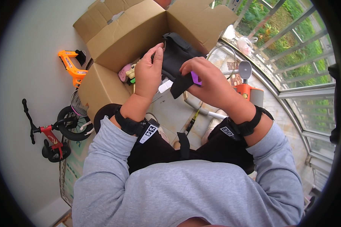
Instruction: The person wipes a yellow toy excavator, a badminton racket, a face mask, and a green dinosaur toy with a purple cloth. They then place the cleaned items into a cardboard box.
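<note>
A black fabric bag (174,56) lies against the open cardboard box (113,39), in front of me. My left hand (148,75) is at the bag's left edge, thumb and forefinger pinched together. Something dark shows between those fingers, too small to name. My right hand (212,81) is closed on a wide black strap (181,86) whose end hangs toward me. A purple piece (195,78) shows between the strap and my right palm. Beside my left hand, toys in pink and yellow (125,72) sit at the box.
An orange toy (72,68) and a red balance bike (52,138) are at the left wall. A racket (78,104) leans by the box. A screwdriver (192,123) lies on the tiles between my feet. Right stand an orange-and-grey object (246,90) and barred windows (291,45).
</note>
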